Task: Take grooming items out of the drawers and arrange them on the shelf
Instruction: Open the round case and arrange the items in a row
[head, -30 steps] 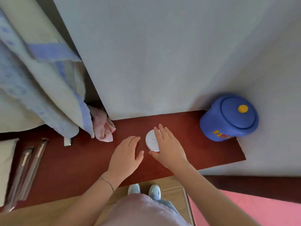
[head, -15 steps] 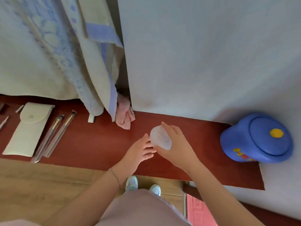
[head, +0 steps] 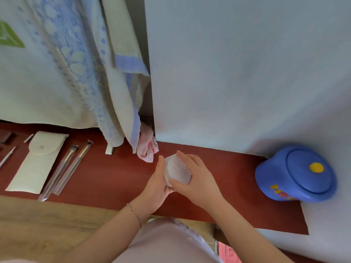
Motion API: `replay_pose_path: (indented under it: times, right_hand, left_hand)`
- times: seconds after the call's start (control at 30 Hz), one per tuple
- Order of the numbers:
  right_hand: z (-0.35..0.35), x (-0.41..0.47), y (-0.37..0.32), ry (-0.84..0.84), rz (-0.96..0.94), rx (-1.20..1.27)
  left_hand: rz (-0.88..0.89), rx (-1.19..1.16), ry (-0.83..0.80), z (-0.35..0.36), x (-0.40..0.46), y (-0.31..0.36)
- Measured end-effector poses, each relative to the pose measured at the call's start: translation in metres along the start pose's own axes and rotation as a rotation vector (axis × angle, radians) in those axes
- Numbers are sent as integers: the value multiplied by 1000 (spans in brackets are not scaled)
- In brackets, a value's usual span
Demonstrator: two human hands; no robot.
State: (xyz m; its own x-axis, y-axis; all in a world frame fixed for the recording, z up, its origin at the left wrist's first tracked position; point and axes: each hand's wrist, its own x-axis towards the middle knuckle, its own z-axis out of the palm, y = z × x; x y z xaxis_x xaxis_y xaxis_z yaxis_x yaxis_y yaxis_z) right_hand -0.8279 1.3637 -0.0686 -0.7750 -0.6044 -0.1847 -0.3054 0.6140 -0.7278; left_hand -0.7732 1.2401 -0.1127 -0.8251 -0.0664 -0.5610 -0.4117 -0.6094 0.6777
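A small round white jar (head: pixel 176 170) is lifted above the dark red shelf (head: pixel 106 175), held between both hands. My right hand (head: pixel 197 179) wraps it from the right with fingers over its top and front. From the left, my left hand (head: pixel 157 185) presses its palm and thumb against the jar's side. Further left on the shelf lie a cream pouch with a snap flap (head: pixel 37 162) and two brushes in clear sleeves (head: pixel 66 168).
A blue lidded pot with a yellow knob (head: pixel 296 173) stands at the shelf's right end against the pale wall. Patterned towels (head: pixel 62 63) hang over the shelf's back, with a pink cloth (head: pixel 147 147) below them. More small tools (head: pixel 7 156) lie at the far left.
The jar stood on the shelf under my right hand; now it is lifted and my left hand has closed on it too. The view has shifted left, revealing the pouch and brushes.
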Motion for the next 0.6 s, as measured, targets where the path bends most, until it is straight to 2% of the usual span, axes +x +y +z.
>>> replay_pose_path:
  times: [0.17,0.3,0.37,0.43,0.5,0.6]
  right_hand:
    - [-13,10,3,-112,106,294]
    - [-24,14,1,-42,149,430]
    - [-26,15,-2,-13,235,558]
    - [-25,15,-6,-6,278,584]
    - [-18,17,-7,6,258,513]
    - [-5,24,-16,36,187,439]
  left_hand:
    - [-44,1,15,-12,-1,7]
    - [-162,-113,-73,-21,-5,14]
    - [-198,-161,-71,-25,-6,14]
    - [-208,-168,-35,-27,-9,15]
    - [-206,-136,65,-29,-11,14]
    - [-152,-183,439,-36,-17,15]
